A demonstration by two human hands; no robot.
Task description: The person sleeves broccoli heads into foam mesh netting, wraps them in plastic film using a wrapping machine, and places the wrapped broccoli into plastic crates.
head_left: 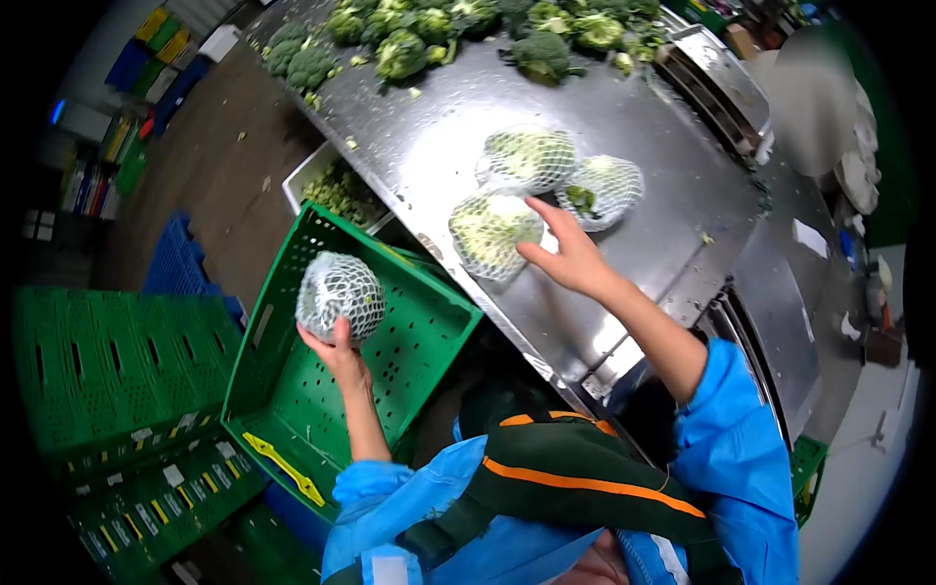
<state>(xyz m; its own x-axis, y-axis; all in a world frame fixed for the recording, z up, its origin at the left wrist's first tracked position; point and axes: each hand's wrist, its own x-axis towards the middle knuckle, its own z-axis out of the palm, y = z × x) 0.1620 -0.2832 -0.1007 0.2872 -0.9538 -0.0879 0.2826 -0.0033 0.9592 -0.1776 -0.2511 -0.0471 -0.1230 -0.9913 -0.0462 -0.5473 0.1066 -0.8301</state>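
Over the green crate (390, 361), my left hand (341, 359) holds a white-netted head of broccoli (341, 295), fingers wrapped under its lower side. My right hand (570, 252) has its fingers apart at the right side of another netted head (492, 234) near the edge of the metal table (409, 146). Whether the fingertips touch the netting, I cannot tell. Two more netted heads lie just beyond, one behind (527, 159) and one to the right (606, 190). The crate's visible floor holds no heads, and a yellow handle (283, 468) shows on its near side.
Loose broccoli (402, 56) is heaped along the table's far side. A white bin of trimmings (336, 190) stands beside the table. Stacked green crates (127, 370) are at the left. A metal device (717, 88) and a person in pale clothing (858, 146) are at the upper right.
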